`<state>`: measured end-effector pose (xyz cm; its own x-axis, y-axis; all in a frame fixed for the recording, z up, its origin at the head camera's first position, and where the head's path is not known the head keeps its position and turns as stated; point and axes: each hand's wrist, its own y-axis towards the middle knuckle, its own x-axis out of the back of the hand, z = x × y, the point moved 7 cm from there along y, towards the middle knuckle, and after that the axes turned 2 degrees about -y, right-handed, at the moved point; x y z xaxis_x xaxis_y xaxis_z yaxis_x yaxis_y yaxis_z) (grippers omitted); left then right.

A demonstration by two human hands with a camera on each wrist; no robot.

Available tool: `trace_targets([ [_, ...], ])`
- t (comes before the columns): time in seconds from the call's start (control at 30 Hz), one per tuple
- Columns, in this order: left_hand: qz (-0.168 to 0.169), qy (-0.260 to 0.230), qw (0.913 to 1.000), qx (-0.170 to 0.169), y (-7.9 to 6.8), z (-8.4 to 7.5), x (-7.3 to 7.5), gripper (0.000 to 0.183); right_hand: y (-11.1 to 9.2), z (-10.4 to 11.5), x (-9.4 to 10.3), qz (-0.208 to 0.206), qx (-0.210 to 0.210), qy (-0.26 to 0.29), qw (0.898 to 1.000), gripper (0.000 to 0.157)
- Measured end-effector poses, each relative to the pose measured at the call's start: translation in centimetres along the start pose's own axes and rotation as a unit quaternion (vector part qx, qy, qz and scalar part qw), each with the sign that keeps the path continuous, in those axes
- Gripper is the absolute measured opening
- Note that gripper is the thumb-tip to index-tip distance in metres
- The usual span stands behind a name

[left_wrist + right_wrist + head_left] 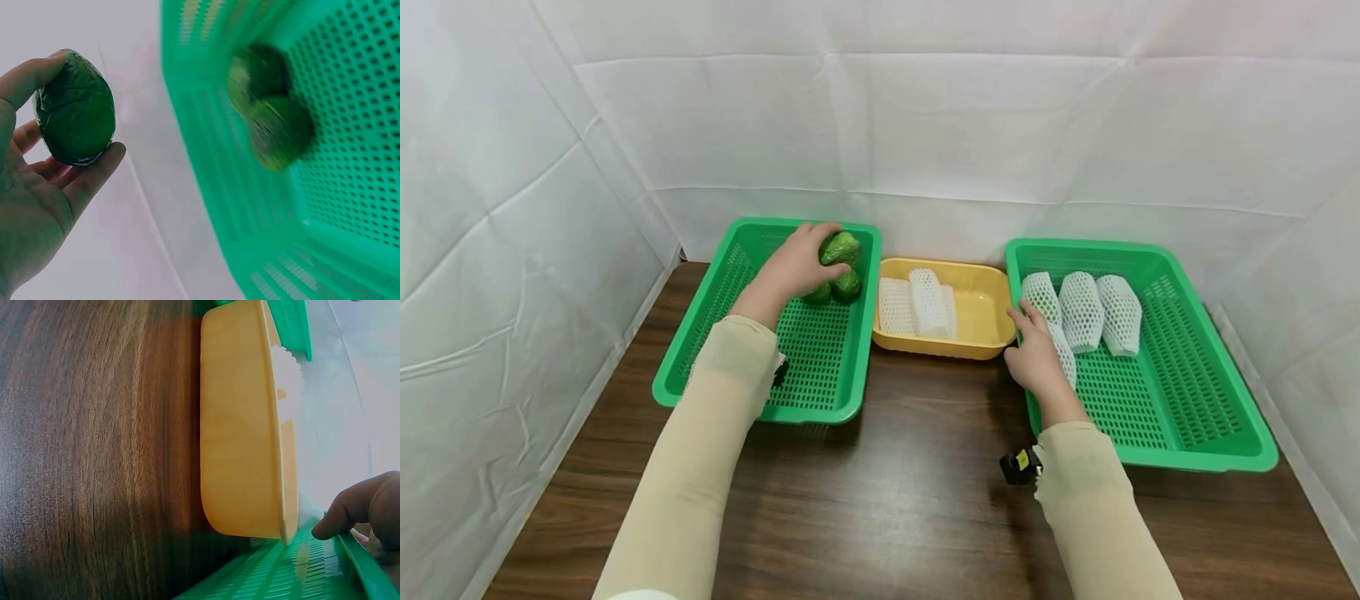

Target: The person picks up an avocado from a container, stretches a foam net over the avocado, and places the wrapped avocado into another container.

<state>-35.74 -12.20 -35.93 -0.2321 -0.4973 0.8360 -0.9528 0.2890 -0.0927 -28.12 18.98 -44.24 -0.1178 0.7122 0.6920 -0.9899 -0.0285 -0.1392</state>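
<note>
My left hand (793, 265) reaches into the left green basket (855, 398) and holds an egg-shaped green fruit wrapped in clear film (78, 109). Thumb and fingers grip its sides, above the basket floor. Two more green fruits (281, 131) lie together in that basket. At the near left corner of the right green basket (1195, 458), my right hand (1037, 358) hangs over the left rim with loosely bent fingers; nothing shows in its grasp. Beside it inside lies a white foam-net-covered piece (1063, 354), partly hidden by the hand.
Between the baskets sits a yellow tray (985, 312) with several white foam net sleeves (928, 302). More netted pieces (1081, 310) lie in the right basket. Everything stands on a dark wooden table (895, 483), with white sheeting (940, 125) behind and at both sides.
</note>
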Motion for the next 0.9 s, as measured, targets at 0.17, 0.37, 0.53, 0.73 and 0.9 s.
trace_targets([
  [0.17,-0.005,0.002,0.9995,-0.031,-0.3,-2.6,0.0,0.066,0.2,-0.1,0.0,0.002,0.003,0.011,1.000,0.066],
  [0.37,-0.007,0.007,0.9984,-0.055,-0.3,-4.6,-0.5,0.062,0.4,-0.2,0.0,0.008,0.002,0.022,1.000,0.066],
  [0.53,0.008,0.022,0.9965,-0.080,-0.4,-6.4,-1.7,0.061,0.5,0.0,0.1,0.005,0.003,0.025,1.000,0.066],
  [0.73,0.042,0.033,0.9914,-0.119,-0.5,-8.8,-3.8,0.061,0.6,-0.1,0.3,0.004,0.002,0.026,1.000,0.067],
  [0.9,0.066,0.031,0.9856,-0.153,-0.5,-10.7,-5.7,0.061,0.9,-0.3,0.4,0.006,0.005,0.020,1.000,0.067],
])
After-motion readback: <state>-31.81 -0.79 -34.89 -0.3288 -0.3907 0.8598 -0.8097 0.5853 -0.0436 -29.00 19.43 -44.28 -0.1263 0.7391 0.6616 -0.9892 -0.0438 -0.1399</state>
